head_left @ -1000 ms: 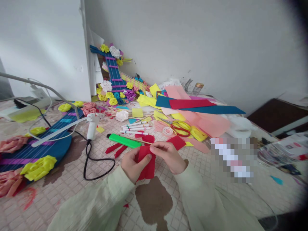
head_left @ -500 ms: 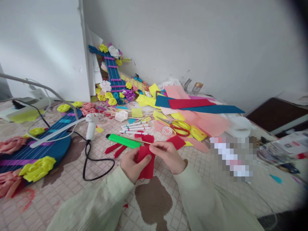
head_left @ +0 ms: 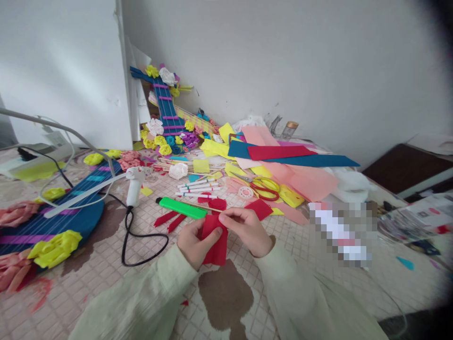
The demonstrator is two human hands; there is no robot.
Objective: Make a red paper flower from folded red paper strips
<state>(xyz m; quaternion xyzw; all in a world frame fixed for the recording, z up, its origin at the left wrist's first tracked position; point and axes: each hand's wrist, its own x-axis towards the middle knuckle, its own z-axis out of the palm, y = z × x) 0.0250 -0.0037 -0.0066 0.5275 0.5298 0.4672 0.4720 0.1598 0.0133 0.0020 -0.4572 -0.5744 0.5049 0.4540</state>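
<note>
My left hand (head_left: 193, 243) and my right hand (head_left: 246, 229) both grip a piece of red paper (head_left: 215, 245) just above the tiled tabletop (head_left: 116, 274). The left thumb presses on the sheet's face. The right fingers pinch its upper edge. A thin wooden stick (head_left: 203, 206) lies just beyond the paper, with a red paper bud (head_left: 217, 204) at its end. A green utility knife (head_left: 182, 208) rests left of the stick.
A white glue gun (head_left: 133, 185) with a black cord (head_left: 139, 245) lies to the left. Markers (head_left: 198, 188), red-and-yellow scissors (head_left: 264, 186) and coloured paper sheets (head_left: 293, 165) crowd the back. Blue guitar-shaped crafts with paper flowers lie at the left (head_left: 42, 222) and lean on the wall (head_left: 166, 104).
</note>
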